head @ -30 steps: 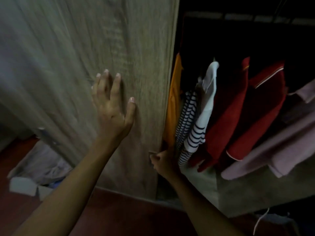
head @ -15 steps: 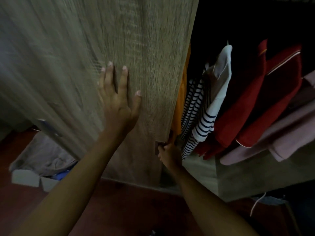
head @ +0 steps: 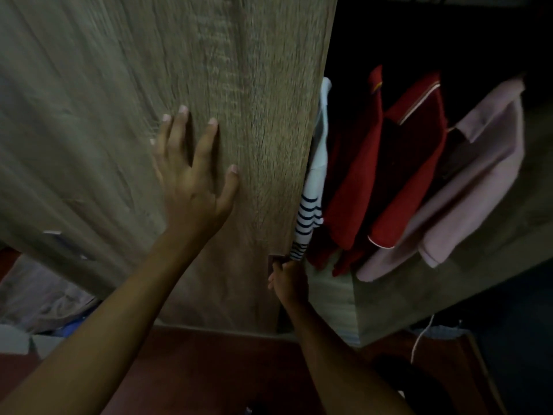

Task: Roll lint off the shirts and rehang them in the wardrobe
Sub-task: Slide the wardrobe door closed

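- Our left hand point(head: 194, 172) lies flat, fingers spread, on the wardrobe door point(head: 239, 85).
- Our right hand point(head: 288, 277) grips the door's edge handle point(head: 276, 259).
- Shirts point(head: 374, 163) hang inside; slide gently, keeping the striped sleeve point(head: 308, 217) clear.

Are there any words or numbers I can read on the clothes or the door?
None: no text can be read.
Door: only wood grain, blurred.
Striped shirt: only stripes.
Red shirts: a small collar mark, too small to read.
Pink shirt: plain.
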### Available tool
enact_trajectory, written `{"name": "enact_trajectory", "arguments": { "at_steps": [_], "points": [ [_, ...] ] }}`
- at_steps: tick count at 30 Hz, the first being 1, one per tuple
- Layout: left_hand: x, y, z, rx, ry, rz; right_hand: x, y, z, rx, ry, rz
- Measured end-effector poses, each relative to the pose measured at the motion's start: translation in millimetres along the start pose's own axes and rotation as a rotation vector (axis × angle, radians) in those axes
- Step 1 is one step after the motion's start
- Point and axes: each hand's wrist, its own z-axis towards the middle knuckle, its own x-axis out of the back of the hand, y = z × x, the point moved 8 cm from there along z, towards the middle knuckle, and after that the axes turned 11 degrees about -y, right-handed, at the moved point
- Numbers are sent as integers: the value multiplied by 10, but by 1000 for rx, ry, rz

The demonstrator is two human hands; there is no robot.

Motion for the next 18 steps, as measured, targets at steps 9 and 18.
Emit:
{"name": "enact_trajectory", "arguments": {
  "at_steps": [9, 18],
  "points": [
    [-658, 1233, 45, -66, 26, 9, 1233, 667, -66, -74, 38, 314],
    [-1459, 2507, 70, -190, 38, 14, 2538, 1556, -9, -108, 103, 537]
  ]
}}
